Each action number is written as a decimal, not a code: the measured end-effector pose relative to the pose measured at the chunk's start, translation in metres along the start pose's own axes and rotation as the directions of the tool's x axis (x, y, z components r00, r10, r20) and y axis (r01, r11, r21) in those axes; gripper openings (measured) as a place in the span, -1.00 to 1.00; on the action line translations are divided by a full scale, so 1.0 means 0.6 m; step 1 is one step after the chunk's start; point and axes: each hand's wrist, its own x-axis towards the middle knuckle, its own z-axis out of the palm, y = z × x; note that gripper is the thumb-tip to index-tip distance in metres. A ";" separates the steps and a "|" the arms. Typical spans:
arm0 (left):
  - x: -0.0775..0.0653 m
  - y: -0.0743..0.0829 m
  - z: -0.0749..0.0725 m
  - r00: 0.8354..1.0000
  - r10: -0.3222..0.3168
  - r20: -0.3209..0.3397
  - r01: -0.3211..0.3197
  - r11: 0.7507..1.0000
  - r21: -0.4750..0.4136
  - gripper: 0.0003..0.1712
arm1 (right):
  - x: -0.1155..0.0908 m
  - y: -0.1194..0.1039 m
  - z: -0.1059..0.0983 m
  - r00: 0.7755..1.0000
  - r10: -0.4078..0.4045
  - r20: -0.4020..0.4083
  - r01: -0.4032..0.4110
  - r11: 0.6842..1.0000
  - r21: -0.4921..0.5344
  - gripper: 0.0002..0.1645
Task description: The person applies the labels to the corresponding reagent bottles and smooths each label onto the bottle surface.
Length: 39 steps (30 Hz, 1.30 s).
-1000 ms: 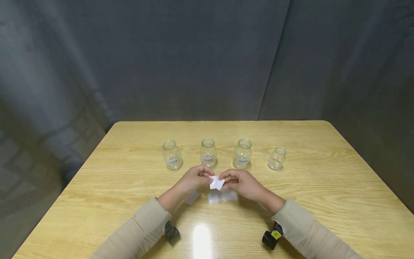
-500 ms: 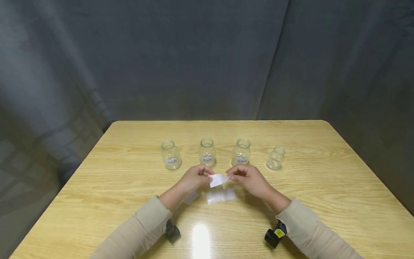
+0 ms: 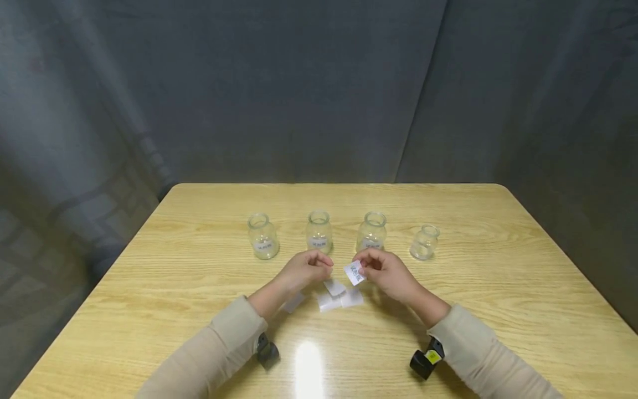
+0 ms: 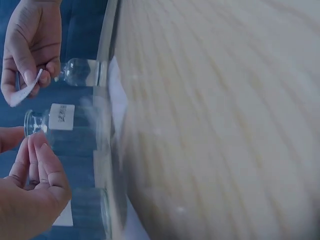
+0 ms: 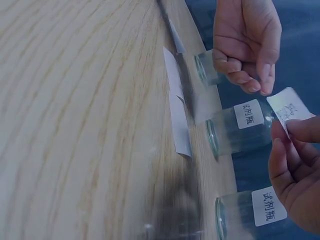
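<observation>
My right hand [image 3: 386, 274] pinches a small white sticky label [image 3: 355, 272] between thumb and fingers; dark handwritten characters show on it. The label [image 5: 289, 106] stands out past the fingertips in the right wrist view. Facing it, my left hand [image 3: 305, 271] has loosely bent fingers with the thumb close to them and nothing held. Just below the left fingertips is a white paper piece [image 3: 335, 287], overlapping another white paper piece [image 3: 352, 298] on the table. Beyond the hands stand three glass jars, the left jar [image 3: 263, 237], middle jar [image 3: 319, 233] and right jar [image 3: 372, 231], each bearing a written label.
A smaller glass jar [image 3: 425, 243] without a visible label stands at the right end of the row. Another white paper piece [image 3: 293, 302] lies by the left wrist. The wooden table [image 3: 488, 266] reaches back to a dark grey curtain [image 3: 299, 94].
My right hand has drawn right and peeled the label off its backing paper. The left hand has let go of that backing paper, which is now lower, over the other paper pieces.
</observation>
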 end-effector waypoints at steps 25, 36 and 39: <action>0.060 0.020 0.107 0.997 0.082 0.002 -0.082 0.997 0.012 -0.90 | -0.027 0.026 -0.057 0.971 0.173 -0.166 -0.165 0.984 0.063 -0.69; 0.096 0.028 0.157 0.992 0.127 -0.015 -0.126 0.991 0.054 -0.94 | -0.047 0.048 -0.096 0.957 0.194 -0.216 -0.169 0.977 0.128 -0.70; 0.106 0.030 0.171 0.992 0.123 -0.024 -0.122 0.992 0.043 -0.95 | -0.052 0.057 -0.110 0.957 0.204 -0.206 -0.180 0.975 0.130 -0.65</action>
